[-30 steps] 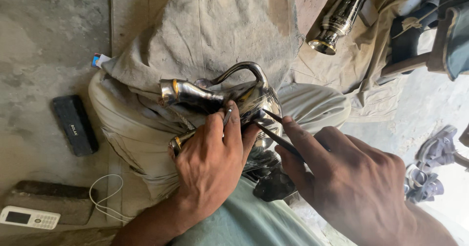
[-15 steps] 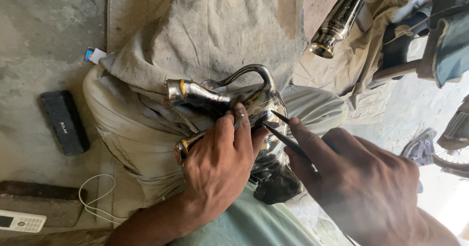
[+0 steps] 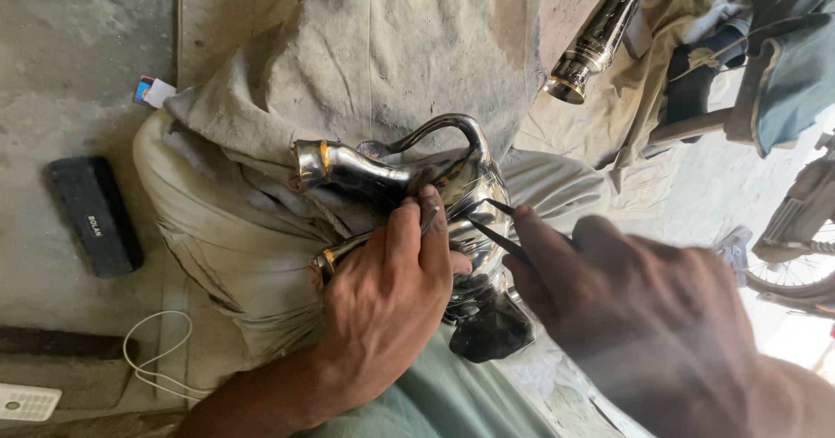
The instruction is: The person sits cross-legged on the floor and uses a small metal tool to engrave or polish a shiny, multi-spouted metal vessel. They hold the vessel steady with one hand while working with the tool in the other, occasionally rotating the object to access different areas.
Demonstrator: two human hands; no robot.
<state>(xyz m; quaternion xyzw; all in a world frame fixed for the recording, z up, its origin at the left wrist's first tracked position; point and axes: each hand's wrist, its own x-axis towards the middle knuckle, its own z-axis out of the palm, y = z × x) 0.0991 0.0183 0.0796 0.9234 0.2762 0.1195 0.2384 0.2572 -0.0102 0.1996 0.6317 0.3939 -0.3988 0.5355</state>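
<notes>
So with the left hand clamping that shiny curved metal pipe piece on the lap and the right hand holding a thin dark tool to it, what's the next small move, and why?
Probably ease the thin dark tool a little further along the shiny curved metal pipe piece. The right hand already has the tip touching the metal, and the left hand pins the piece against the lap, so it looks steady enough.

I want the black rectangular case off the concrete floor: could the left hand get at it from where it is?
Probably yes. The left hand grips the shiny chrome curved pipe piece on the lap, so it must let go first. The black rectangular case lies uncovered on that side, beyond the cloth-covered knee.
</notes>
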